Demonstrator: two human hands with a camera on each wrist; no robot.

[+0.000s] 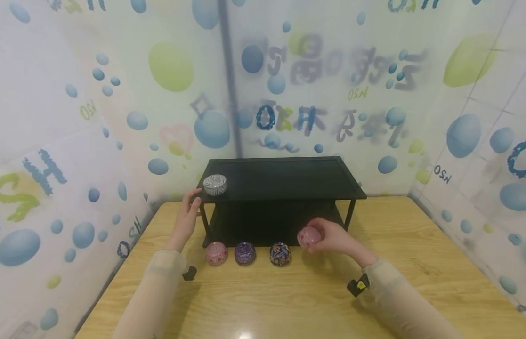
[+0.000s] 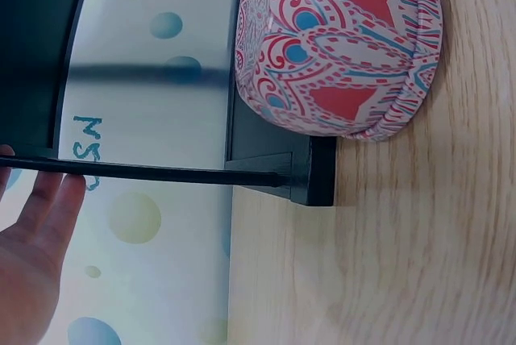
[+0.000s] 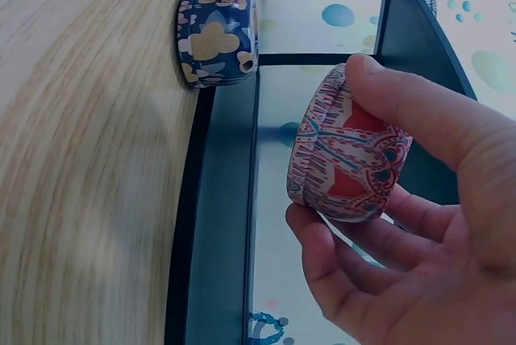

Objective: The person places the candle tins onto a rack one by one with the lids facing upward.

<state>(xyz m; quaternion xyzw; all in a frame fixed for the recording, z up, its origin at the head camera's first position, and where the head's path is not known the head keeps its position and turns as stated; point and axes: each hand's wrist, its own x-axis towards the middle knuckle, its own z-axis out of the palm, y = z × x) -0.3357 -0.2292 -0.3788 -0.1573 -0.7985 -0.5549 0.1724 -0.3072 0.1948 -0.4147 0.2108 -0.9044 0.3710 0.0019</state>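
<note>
Right hand: thumb and fingers pinch a round pink-and-red patterned tin by its sides, probably for a secure hold, right of the row.
Left hand: fingers nearly straight at the left front corner of a black two-tier shelf, perhaps steadying it.
Row: round pink tin, purple tin, dark floral tin along the shelf's front, seemingly for easy reach.
Shelf top: black-and-white round tin.
</note>
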